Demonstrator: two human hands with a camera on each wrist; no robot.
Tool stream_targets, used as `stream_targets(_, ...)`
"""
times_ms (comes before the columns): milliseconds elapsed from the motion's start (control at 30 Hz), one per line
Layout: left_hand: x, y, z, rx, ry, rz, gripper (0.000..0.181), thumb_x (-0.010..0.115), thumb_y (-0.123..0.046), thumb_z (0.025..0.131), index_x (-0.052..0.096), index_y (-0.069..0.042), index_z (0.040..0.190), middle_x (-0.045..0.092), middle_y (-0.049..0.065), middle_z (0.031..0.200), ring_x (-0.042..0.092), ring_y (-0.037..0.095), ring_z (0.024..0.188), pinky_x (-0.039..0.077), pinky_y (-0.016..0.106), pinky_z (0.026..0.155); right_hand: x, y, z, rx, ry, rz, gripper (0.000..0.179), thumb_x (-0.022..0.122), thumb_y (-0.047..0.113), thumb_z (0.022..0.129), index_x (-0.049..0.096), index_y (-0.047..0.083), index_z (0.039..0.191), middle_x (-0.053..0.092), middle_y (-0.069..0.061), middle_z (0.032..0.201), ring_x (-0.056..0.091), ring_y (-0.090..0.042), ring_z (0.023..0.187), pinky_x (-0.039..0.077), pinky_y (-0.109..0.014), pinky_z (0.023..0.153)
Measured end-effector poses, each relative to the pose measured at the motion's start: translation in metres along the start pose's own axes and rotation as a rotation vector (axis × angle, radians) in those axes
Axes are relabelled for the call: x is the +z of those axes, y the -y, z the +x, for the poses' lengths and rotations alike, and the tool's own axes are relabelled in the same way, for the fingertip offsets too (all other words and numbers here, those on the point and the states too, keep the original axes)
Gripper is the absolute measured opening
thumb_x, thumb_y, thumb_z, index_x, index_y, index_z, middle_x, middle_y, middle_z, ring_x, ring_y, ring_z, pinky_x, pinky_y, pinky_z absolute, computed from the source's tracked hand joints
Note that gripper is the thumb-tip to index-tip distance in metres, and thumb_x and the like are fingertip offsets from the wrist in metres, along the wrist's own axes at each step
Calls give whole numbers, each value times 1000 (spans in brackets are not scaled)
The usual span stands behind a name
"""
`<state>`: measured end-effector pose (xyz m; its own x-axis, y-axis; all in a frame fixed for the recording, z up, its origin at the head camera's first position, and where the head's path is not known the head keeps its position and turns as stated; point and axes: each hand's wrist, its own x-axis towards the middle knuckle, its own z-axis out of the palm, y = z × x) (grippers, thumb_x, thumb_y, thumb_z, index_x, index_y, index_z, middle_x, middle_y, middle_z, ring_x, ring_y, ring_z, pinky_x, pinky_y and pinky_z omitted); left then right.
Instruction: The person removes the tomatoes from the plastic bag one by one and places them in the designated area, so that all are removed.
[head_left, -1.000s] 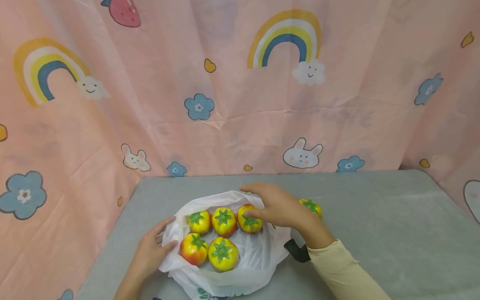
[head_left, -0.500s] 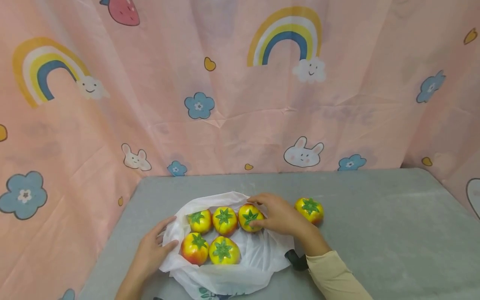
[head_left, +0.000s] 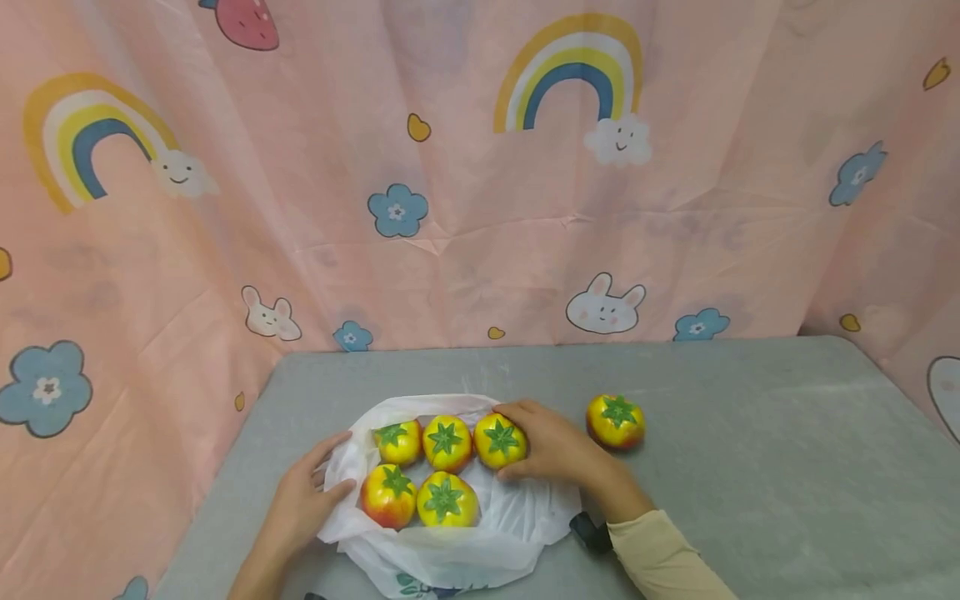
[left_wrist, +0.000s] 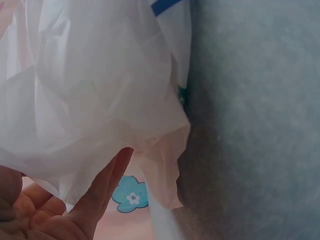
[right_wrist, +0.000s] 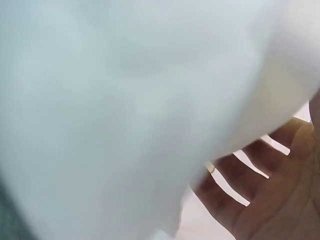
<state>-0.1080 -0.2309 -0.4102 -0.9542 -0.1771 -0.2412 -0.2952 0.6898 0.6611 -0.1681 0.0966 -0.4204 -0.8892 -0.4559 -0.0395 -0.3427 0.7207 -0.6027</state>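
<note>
A white plastic bag (head_left: 510, 546) lies with its mouth spread wide, and several yellow-and-red fruits with green star-shaped leaf tops, such as one fruit (head_left: 447, 500), sit inside. My left hand (head_left: 300, 504) holds the bag's left edge between thumb and fingers; in the left wrist view the bag (left_wrist: 95, 75) hangs over those fingers (left_wrist: 102, 190). My right hand (head_left: 558, 446) reaches over the right rim, its thumb and fingers curved round the right side of the back-right fruit (head_left: 500, 442). The right wrist view shows its spread fingers (right_wrist: 250, 170), tips hidden behind the bag.
One more fruit (head_left: 616, 422) stands on the grey table (head_left: 765, 467), right of the bag and behind the right wrist. A black object (head_left: 590, 533) sits under the right forearm. A pink patterned curtain (head_left: 480, 208) closes off the back and sides.
My right hand has moved lower around the back-right fruit, its thumb sliding off the leaf top. The bag's back rim has dropped slightly. The fruit outside shows fully now. The left hand stays put.
</note>
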Motion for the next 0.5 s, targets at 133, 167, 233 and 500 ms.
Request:
stream_targets(133,-1,0,-1,-5,2,7,68,71,-11,90,42,-21,151,39,26,154,49,52,132,53,54,98,2,1,-3,2,-41,-31,88,91,37,69,51,17,146,51,-8,143,51,-28,128,47,-53,109)
stream_targets(167,-1,0,-1,-7,3,8,68,71,-11,90,42,-21,151,39,26,154,49,52,132,53,54,98,2,2,-4,2,-54,-43,89,91,38,69,51,18,146,50,-8,143,48,-28,128,46,-53,110)
stream_targets(233,-1,-1,-1,-8,4,12,68,71,-11,90,42,-20,151,39,26,154,48,52,132,53,54,98,1,3,-6,-4,-81,-68,89,91,39,68,51,18,145,51,-8,139,46,-28,125,46,-51,109)
stream_targets(500,-1,-1,0,5,8,21,69,71,-11,90,42,-20,151,39,27,154,49,52,131,53,53,98,4,5,-8,52,-87,-46,83,90,41,68,56,10,138,59,-9,133,50,-29,126,46,-51,109)
